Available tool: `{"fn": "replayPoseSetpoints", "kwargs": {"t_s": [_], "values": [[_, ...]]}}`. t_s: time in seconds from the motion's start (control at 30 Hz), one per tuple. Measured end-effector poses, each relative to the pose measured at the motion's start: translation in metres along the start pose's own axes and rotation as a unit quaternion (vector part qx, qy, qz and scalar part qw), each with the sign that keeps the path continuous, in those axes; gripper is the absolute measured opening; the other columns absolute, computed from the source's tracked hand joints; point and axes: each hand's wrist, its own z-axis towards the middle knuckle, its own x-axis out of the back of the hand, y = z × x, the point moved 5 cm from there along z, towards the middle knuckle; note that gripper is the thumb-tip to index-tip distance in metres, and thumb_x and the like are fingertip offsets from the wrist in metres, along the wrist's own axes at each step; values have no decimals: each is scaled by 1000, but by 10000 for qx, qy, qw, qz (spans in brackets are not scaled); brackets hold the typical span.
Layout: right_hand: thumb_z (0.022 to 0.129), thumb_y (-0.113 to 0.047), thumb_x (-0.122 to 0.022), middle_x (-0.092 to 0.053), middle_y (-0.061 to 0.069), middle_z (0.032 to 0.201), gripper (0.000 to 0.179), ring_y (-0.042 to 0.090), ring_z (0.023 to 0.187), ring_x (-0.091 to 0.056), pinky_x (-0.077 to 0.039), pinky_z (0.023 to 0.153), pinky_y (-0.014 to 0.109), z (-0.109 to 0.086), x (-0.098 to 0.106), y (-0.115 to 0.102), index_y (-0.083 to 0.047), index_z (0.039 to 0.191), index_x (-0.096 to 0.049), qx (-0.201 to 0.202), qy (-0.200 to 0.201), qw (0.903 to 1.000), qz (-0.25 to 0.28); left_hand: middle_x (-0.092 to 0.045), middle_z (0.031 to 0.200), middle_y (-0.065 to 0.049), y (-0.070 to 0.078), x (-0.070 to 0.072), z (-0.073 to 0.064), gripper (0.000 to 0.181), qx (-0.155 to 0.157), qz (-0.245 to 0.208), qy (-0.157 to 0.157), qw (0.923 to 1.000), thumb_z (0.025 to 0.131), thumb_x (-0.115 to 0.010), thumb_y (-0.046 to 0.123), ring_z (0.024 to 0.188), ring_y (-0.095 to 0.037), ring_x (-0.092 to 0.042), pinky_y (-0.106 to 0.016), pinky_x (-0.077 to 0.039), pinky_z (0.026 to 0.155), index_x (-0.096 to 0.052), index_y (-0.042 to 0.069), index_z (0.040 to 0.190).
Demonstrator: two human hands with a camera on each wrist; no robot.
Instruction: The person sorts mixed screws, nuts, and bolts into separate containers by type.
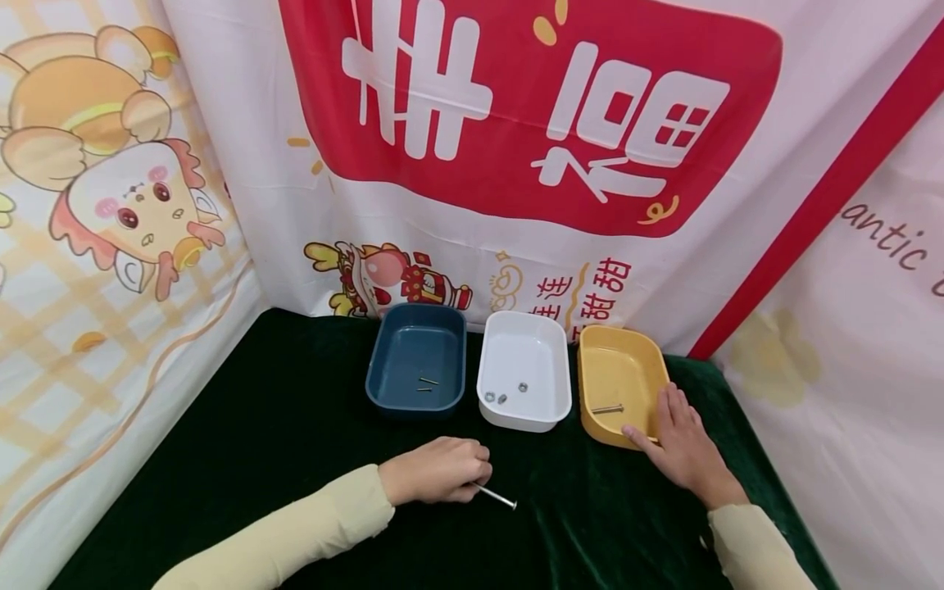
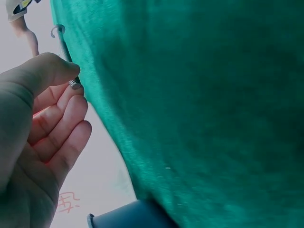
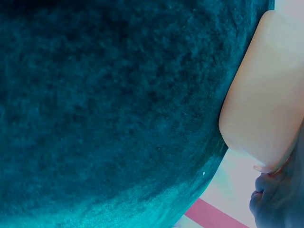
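Note:
My left hand [image 1: 441, 469] pinches a long silver bolt [image 1: 499, 497] above the dark green cloth, in front of the trays. In the left wrist view, thumb and fingertips hold the bolt [image 2: 65, 49] near its threaded end, its round head pointing away. My right hand [image 1: 689, 449] rests at the near right corner of the yellow tray [image 1: 623, 351], fingers straight along the right rim and thumb over the front rim. Inside that tray lies a silver bolt [image 1: 608, 409]. The right wrist view shows the tray's side [image 3: 261, 95] and part of the hand [image 3: 280, 199], dark at the edge.
Left of the yellow tray stands a white tray [image 1: 524, 336] with several nuts [image 1: 523, 387]. Farther left, a dark blue tray [image 1: 416, 336] holds two thin brass-coloured screws [image 1: 428, 380]. Printed curtains [image 1: 516, 205] hang behind and beside the cloth-covered table [image 1: 295, 426].

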Motion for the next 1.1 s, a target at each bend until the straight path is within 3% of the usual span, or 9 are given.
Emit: {"fn": "replayPoseSetpoints", "kwargs": {"t_s": [0.3, 0.67, 1.1], "values": [[98, -80, -42, 4, 30, 175, 118, 55, 159, -5, -12, 125, 75, -1, 0, -1, 5, 166, 4, -11, -3, 10000, 7, -63, 92, 12, 3, 19, 22, 6, 36, 81, 356, 9993, 96, -75, 21, 82, 0, -55, -15, -49, 72, -72, 26, 94], [99, -76, -45, 4, 31, 174, 116, 55, 159, -4, -13, 125, 76, -1, 1, -2, 6, 166, 3, -21, -1, 10000, 31, -61, 87, 10, 4, 42, 66, 8, 27, 141, 955, 9953, 96, -73, 20, 78, -2, -54, -16, -46, 69, -70, 23, 90], [99, -77, -44, 1, 32, 174, 116, 56, 158, -6, -14, 125, 75, -1, 2, -2, 7, 165, 2, 22, 69, 10000, -9, -65, 90, 8, 0, 63, 118, 6, 455, 195, 1158, 9920, 97, -73, 20, 80, -4, -57, -19, -50, 72, -74, 20, 92]]}}
